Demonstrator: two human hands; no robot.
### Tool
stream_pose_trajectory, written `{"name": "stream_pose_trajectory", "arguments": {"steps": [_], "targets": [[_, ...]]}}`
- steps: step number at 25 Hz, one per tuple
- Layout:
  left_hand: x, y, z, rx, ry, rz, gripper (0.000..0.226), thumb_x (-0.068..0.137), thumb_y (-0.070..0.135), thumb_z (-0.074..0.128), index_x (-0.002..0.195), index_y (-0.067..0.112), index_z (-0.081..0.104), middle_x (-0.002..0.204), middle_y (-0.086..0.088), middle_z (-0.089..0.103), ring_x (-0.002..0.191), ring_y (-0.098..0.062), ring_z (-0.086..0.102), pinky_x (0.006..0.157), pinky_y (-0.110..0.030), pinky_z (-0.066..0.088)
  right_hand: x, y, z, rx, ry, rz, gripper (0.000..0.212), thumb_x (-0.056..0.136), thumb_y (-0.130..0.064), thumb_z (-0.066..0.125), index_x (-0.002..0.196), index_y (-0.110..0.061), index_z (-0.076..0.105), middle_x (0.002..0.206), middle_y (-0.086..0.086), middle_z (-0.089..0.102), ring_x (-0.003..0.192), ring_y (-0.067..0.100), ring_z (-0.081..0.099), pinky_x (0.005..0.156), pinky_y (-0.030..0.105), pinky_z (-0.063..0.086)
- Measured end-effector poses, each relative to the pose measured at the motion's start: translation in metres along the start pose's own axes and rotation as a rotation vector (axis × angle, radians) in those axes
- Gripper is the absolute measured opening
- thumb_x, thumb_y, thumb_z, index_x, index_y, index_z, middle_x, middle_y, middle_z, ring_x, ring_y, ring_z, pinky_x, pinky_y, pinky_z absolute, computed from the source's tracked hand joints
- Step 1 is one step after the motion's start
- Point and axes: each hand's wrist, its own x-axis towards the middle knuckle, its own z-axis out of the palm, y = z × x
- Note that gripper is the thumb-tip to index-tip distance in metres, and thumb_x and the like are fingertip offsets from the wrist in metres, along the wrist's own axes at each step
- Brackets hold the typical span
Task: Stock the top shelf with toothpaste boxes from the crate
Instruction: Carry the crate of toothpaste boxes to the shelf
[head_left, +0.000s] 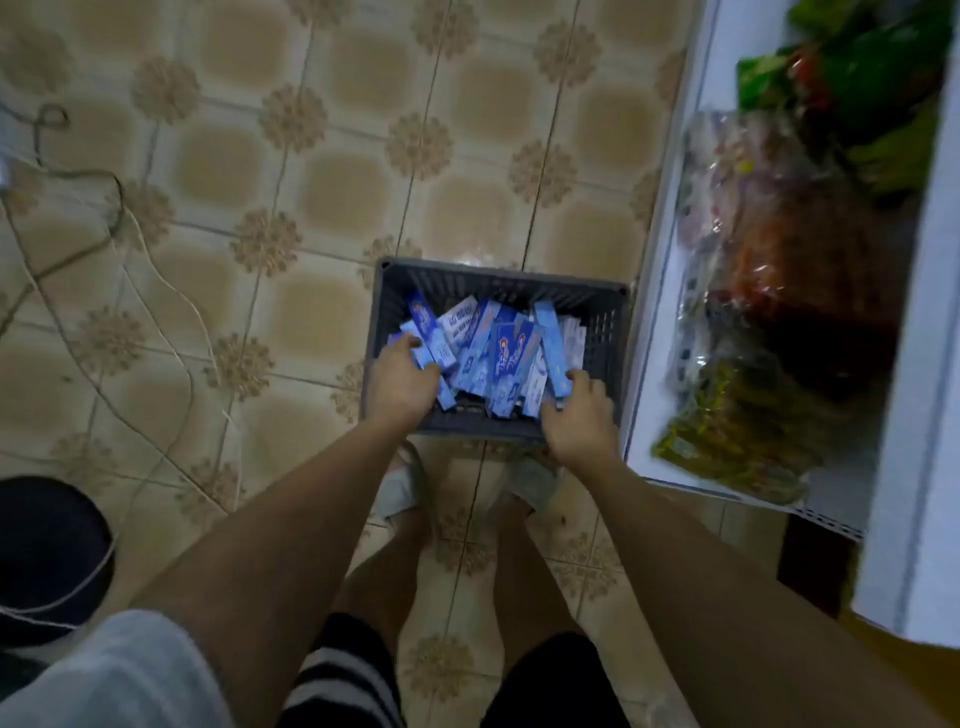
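Note:
A dark grey plastic crate (498, 283) stands on the tiled floor in front of my feet, holding several blue and white toothpaste boxes (511, 353) piled loosely. My left hand (400, 382) reaches into the crate's left side, its fingers curled round a blue box (423, 325) there. At the crate's right side my right hand (576, 415) grips the lower end of another blue box (550, 338). The top shelf is out of view.
White shelving (670, 270) rises at the right, its low shelf packed with bagged goods (779, 291). Loose cords (156, 291) trail across the floor at the left. A dark round object (47, 556) sits at the lower left.

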Motion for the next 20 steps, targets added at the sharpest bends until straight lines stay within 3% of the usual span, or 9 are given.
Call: {"name": "stream_pose_trajectory", "arguments": {"steps": [3,7,10,13,15,20], "targets": [[0.066,-0.055,0.046,-0.035,0.212,-0.076,0.044,0.077,0.033,0.058,0.116,0.014,0.057,0.112,-0.016,0.062,0.096,-0.034,0.062,0.078,-0.042,0.052,0.074,0.049,0.035,-0.088,0.166,0.066,0.056,0.093,-0.027,0.054,0.142,-0.007,0.034,0.137,0.016,0.039,0.125,0.037,0.042,0.093,0.047,0.041],[0.132,-0.096,0.070,-0.124,0.414,-0.196,0.055,0.078,0.025,0.062,0.129,0.015,0.048,0.132,-0.012,0.050,0.118,-0.031,0.051,0.096,-0.044,0.047,0.149,0.094,0.055,-0.057,0.265,0.263,0.074,0.090,-0.027,0.059,0.149,-0.004,0.021,0.147,0.016,0.030,0.133,0.037,0.033,0.103,0.051,0.035],[0.167,-0.108,0.082,-0.245,0.361,-0.274,0.055,0.081,0.028,0.064,0.130,0.010,0.048,0.127,-0.013,0.058,0.112,-0.032,0.058,0.089,-0.037,0.047,0.192,0.114,0.065,0.239,0.209,0.384,0.078,0.090,-0.024,0.060,0.152,-0.002,0.017,0.151,0.016,0.035,0.134,0.036,0.039,0.109,0.046,0.037],[0.191,-0.117,0.083,-0.250,0.334,-0.325,0.044,0.082,0.029,0.062,0.120,0.007,0.060,0.114,-0.016,0.066,0.101,-0.035,0.064,0.080,-0.036,0.049,0.219,0.129,0.071,0.436,0.240,0.421,0.056,0.089,-0.019,0.059,0.140,-0.002,0.044,0.134,0.018,0.057,0.116,0.036,0.058,0.101,0.046,0.048],[0.200,-0.121,0.072,-0.324,0.299,-0.328,0.045,0.078,0.033,0.064,0.111,0.003,0.066,0.104,-0.019,0.070,0.091,-0.035,0.067,0.077,-0.041,0.054,0.224,0.132,0.068,0.549,0.243,0.436,0.041,0.094,-0.014,0.055,0.133,-0.002,0.053,0.126,0.018,0.062,0.106,0.032,0.061,0.099,0.046,0.050],[0.182,-0.114,0.046,-0.458,0.216,-0.322,0.048,0.075,0.038,0.064,0.107,0.003,0.068,0.097,-0.017,0.070,0.072,-0.024,0.058,0.066,-0.038,0.051,0.200,0.118,0.049,0.580,0.161,0.398,0.036,0.100,-0.008,0.047,0.135,0.000,0.051,0.116,0.012,0.059,0.095,0.026,0.055,0.093,0.038,0.050]]}}
